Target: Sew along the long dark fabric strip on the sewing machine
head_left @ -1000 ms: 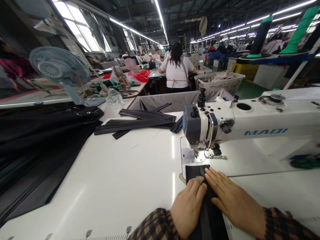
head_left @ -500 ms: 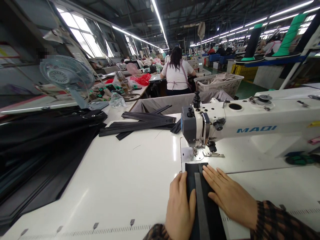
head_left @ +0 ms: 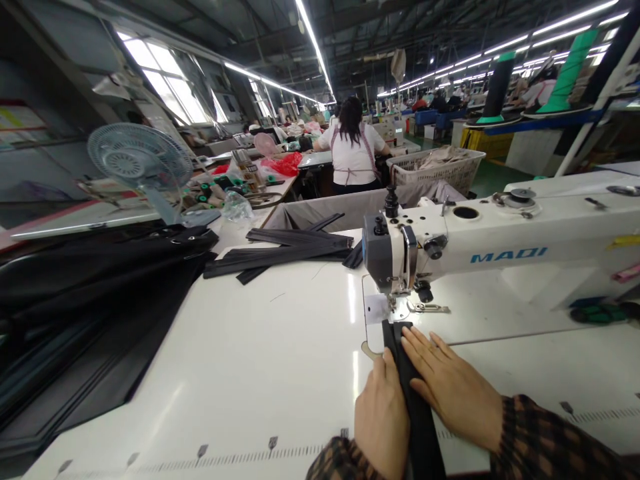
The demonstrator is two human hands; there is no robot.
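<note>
Black strip (head_left: 424, 427) lies toward the worktop's (head_left: 250, 380) near edge, right hand (head_left: 447, 380) touching it (grip unclenched). Whether left hand (head_left: 383, 413) clasps it, I cannot tell.

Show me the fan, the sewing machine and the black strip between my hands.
Fan (head_left: 137, 159): head view, on its round guard.
Sewing machine (head_left: 500, 233): head view, on its long white arm.
Black strip (head_left: 419, 415): head view, on its middle stretch.

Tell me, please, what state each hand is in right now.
Left hand: touching the long black fabric strip; grip cannot be told.
Right hand: open, laid flat on that strip.
</note>
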